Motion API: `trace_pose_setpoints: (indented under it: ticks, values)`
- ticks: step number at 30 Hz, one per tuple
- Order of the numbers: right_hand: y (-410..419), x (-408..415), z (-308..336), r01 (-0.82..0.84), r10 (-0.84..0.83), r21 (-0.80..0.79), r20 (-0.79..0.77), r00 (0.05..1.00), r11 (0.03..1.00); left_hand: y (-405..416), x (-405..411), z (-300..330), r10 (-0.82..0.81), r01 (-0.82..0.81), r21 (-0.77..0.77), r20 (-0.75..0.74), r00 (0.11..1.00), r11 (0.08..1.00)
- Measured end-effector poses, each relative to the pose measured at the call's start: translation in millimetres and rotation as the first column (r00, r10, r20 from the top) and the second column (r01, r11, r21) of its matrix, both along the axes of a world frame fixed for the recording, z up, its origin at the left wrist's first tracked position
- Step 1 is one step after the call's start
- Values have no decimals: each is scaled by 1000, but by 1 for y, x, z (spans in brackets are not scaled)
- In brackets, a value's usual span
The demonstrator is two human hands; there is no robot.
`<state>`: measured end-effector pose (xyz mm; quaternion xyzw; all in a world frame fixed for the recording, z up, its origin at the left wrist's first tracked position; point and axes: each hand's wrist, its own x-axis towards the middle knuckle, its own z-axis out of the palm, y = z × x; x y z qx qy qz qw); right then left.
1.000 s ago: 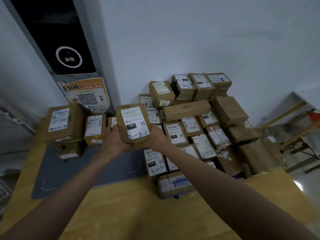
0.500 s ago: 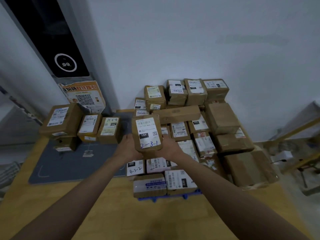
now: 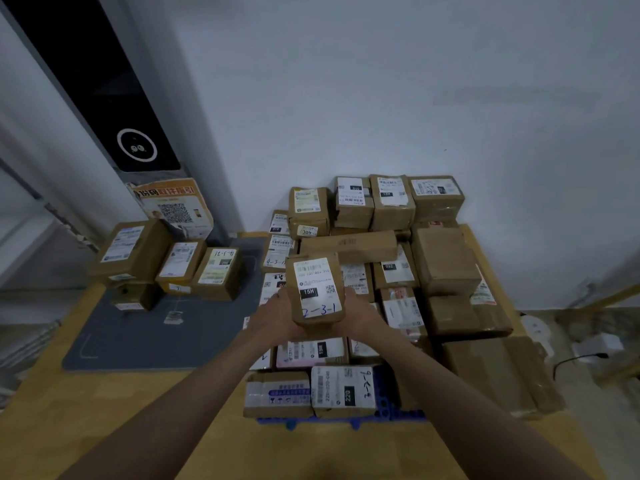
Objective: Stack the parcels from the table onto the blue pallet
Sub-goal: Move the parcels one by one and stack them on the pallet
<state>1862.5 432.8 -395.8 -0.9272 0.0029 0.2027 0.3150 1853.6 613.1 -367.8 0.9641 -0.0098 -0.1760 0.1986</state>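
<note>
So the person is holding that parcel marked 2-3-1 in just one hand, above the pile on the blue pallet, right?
Not quite: the head view shows both hands on the parcel marked 2-3-1, the left hand and the right hand gripping its sides. It is indeed above the pile on the blue pallet.

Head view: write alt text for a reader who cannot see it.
Two bare hands, the left hand and the right hand, hold a brown parcel marked 2-3-1 above a heap of parcels on a blue pallet. To the left, a few more parcels sit on a grey mat on the wooden table.
</note>
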Motion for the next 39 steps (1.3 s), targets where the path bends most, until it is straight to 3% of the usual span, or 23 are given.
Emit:
trace_pose_setpoints:
  ticks: [5,11,16,24,30,39]
  values:
    - [-6,12,3,13,-13,-12,-10,1000,1000,-8,19,-9,-24,28,171,-21,999,985]
    - [-12,34,0,-27,23,-111,-41,999,993,-14,46,-25,-56,57,211,-13,998,976]
    - [-5,40,-12,-127,101,-253,-115,988,959,-12,53,-49,-167,162,430,-27,986,888]
    - [4,43,-17,-132,126,-342,-39,991,930,-5,54,-60,-131,102,310,74,989,945]
    - [14,29,-22,-96,135,-357,85,987,929,-7,44,-66,-147,110,313,97,984,943]
    - [20,50,-19,-69,89,-406,29,996,911,-8,53,-71,-153,117,325,89,984,939]
